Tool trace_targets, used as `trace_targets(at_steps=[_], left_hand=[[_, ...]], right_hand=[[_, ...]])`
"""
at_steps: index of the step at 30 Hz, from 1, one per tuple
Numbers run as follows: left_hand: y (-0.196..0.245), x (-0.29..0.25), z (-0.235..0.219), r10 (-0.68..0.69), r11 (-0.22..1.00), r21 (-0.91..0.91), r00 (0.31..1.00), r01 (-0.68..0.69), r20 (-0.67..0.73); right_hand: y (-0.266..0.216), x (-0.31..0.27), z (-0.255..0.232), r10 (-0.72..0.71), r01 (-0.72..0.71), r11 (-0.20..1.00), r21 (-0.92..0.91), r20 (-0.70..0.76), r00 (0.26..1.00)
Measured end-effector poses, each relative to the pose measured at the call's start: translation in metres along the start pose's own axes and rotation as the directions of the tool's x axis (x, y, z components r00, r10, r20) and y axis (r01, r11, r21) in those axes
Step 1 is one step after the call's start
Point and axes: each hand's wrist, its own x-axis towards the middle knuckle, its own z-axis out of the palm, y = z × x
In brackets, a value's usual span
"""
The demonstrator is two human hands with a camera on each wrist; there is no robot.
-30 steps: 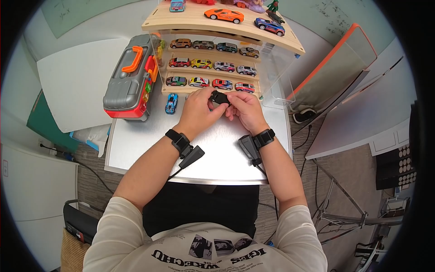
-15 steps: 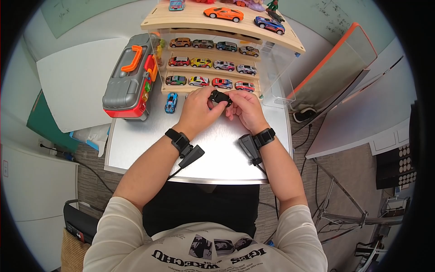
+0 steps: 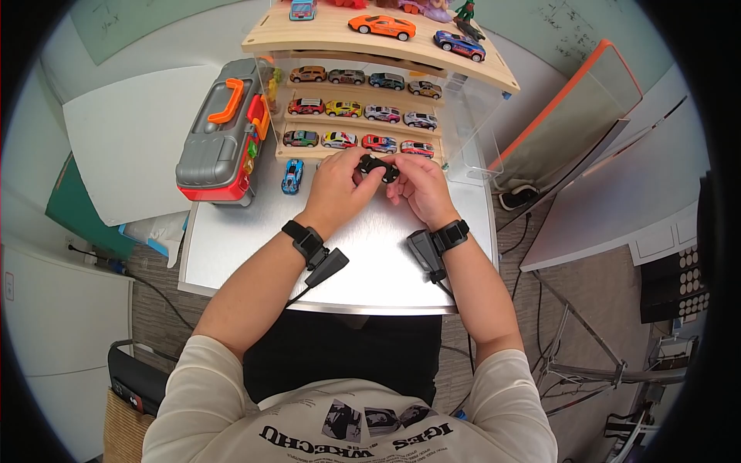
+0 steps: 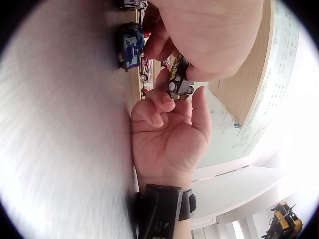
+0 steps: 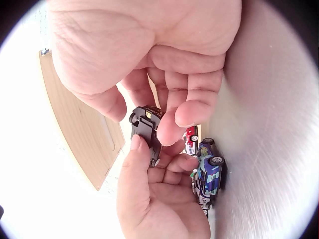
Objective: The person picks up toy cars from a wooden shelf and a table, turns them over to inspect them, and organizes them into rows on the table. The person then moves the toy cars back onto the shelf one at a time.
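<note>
A small black toy car (image 3: pixel 378 169), its underside and wheels turned toward the head camera, is held up in front of the shelves. My left hand (image 3: pixel 336 187) grips it, with the thumb across the underside, as the right wrist view shows. My right hand (image 3: pixel 421 187) is at the car's other end. Its bent fingertips (image 5: pixel 172 132) are right at the car's edge, while its thumb (image 5: pixel 113 105) stands slightly off it. In the left wrist view, yellow print shows on the car's side (image 4: pixel 175 66). A blue patterned toy car (image 4: pixel 132 46) stands on the table beyond my hands.
Tiered wooden shelves (image 3: pixel 332 158) hold rows of toy cars under a wooden top bearing an orange car (image 3: pixel 381 27). A grey case (image 3: pixel 220 139) with an orange handle stands left, beside a light-blue toy car (image 3: pixel 292 177). The metal table (image 3: pixel 255 247) lies below.
The black toy car has been tipped over in my left hand, so its underside and wheels now show. My right fingers have opened out slightly at its end; both arms stay put.
</note>
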Motion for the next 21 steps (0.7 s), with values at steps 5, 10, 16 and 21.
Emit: trace_targets(at_steps=[5, 10, 16, 21], left_hand=[[0.001, 0.000, -0.001, 0.024, 1.000, -0.004, 1.000, -0.024, -0.010], [0.005, -0.001, -0.003, 0.044, 0.999, -0.006, 0.999, -0.044, 0.014], [-0.005, -0.002, -0.003, 0.126, 0.992, 0.006, 0.989, -0.126, -0.081], [-0.005, -0.001, -0.004, 0.104, 0.992, 0.081, 0.985, -0.093, -0.136]], right_hand=[[0.003, 0.001, -0.001, 0.002, -0.002, 1.000, -0.011, -0.025, 1.000], [0.002, 0.001, 0.002, -0.033, 0.034, 0.998, -0.053, 0.020, 0.999], [-0.010, -0.004, 0.014, -0.071, 0.041, 0.959, -0.279, -0.098, 0.993], [-0.008, 0.003, -0.005, -0.264, 0.139, 0.626, -0.768, -0.041, 0.964]])
